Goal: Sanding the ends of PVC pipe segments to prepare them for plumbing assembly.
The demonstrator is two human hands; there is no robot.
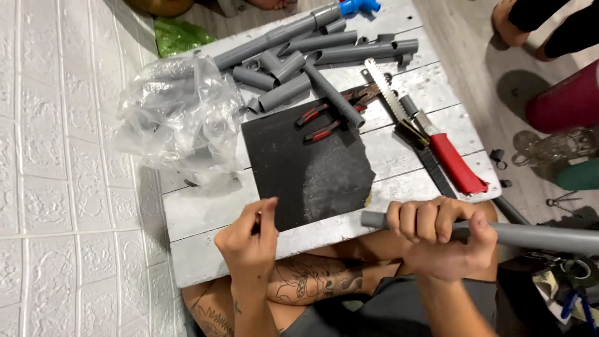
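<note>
My right hand grips a long grey plastic pipe that lies across my lap, its end reaching the near edge of the black sheet. Fingers of my left hand are pinched together over the near corner of that dark abrasive-looking sheet; something small may sit between them, but I cannot make it out. The sheet lies on a low whitewashed wooden board in front of my crossed legs.
Several cut grey pipe pieces and fittings lie at the board's far end, with red-handled pliers, a serrated saw, a red-handled knife and a crumpled clear plastic bag. Another person's feet are at the top right.
</note>
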